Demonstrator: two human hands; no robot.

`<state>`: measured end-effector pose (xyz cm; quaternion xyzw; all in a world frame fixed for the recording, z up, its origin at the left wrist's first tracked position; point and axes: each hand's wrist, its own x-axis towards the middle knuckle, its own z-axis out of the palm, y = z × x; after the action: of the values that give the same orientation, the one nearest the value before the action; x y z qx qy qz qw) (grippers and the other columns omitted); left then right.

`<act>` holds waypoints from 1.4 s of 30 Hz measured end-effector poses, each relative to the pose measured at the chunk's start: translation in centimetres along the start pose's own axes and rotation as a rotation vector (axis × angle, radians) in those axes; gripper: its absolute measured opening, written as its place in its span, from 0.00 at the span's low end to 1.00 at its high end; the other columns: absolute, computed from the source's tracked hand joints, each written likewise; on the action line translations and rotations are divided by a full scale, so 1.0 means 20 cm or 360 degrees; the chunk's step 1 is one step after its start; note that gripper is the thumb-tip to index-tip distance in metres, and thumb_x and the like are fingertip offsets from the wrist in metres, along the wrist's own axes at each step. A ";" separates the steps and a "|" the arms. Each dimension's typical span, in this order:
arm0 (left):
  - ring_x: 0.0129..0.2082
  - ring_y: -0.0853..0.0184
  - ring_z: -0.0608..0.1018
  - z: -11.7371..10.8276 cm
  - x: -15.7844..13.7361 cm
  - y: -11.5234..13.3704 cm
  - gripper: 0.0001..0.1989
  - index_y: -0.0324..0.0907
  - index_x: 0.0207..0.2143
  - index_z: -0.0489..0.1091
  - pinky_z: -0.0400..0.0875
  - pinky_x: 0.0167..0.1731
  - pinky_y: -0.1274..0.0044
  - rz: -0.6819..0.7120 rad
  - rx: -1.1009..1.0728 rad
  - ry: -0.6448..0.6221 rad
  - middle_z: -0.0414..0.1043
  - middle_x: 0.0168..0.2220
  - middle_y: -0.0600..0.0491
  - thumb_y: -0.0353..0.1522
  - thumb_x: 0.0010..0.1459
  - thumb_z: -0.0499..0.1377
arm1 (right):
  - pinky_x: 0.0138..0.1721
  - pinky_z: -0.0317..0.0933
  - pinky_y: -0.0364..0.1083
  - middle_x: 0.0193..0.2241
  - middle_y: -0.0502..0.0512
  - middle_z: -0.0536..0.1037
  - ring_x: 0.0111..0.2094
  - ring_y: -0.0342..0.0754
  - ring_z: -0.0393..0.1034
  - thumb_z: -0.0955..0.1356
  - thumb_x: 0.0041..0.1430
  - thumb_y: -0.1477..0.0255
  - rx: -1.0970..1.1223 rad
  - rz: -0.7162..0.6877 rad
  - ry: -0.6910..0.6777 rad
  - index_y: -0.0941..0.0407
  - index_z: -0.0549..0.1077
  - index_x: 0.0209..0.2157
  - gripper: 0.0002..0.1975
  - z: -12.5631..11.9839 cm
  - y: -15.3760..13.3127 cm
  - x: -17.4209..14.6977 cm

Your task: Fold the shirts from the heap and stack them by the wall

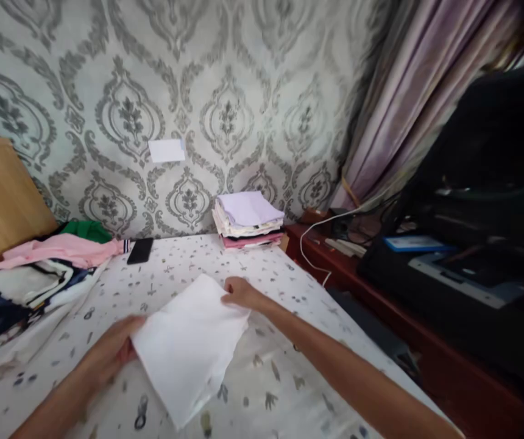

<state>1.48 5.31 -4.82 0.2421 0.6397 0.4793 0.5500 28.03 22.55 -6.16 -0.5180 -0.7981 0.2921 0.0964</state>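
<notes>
A white folded cloth [189, 341] is stretched between my hands, just over the patterned bed sheet [284, 378]. My left hand [114, 342] grips its left corner, fingers partly behind the edge and slightly blurred. At the upper right edge, my right hand [240, 294] pinches the fabric between thumb and fingers. The cloth lies tilted, one corner pointing toward me. Beyond it, close to the wall, sits a neat stack of folded clothes [250, 213] with a lilac piece on top.
Loose clothes [52, 262], pink, green, white and navy, are heaped at the left by a wooden board [6, 195]. A black phone [140, 250] lies near the wall. On the right, a white cable [305, 244] crosses a dark red cabinet [381, 311] beside a large black object [481, 201].
</notes>
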 end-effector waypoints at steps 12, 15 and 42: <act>0.49 0.47 0.80 0.26 -0.07 -0.10 0.47 0.45 0.62 0.60 0.78 0.44 0.64 -0.0154 -0.0493 -0.0164 0.79 0.48 0.44 0.31 0.40 0.73 | 0.27 0.65 0.41 0.26 0.51 0.80 0.25 0.45 0.73 0.73 0.46 0.70 0.1289 0.0086 -0.0241 0.59 0.79 0.33 0.11 -0.08 0.06 0.00; 0.43 0.49 0.83 0.39 0.04 0.12 0.40 0.41 0.57 0.65 0.79 0.37 0.68 0.0088 -0.0336 -0.0295 0.80 0.46 0.43 0.30 0.40 0.72 | 0.30 0.68 0.44 0.29 0.54 0.82 0.28 0.48 0.76 0.75 0.44 0.63 0.1494 -0.0101 -0.0045 0.59 0.79 0.37 0.19 -0.30 0.17 0.00; 0.31 0.71 0.78 1.41 1.15 0.84 0.24 0.43 0.54 0.57 0.73 0.29 0.81 0.0739 -0.0334 0.0025 0.73 0.38 0.52 0.21 0.57 0.57 | 0.60 0.40 0.77 0.70 0.61 0.52 0.69 0.70 0.41 0.60 0.68 0.53 -0.0647 -0.0190 0.0976 0.46 0.61 0.66 0.29 -0.95 0.17 0.96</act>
<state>17.86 41.34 0.90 0.3204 0.5179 0.6585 0.4422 30.78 47.38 4.38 -0.5425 -0.8028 -0.0472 0.2430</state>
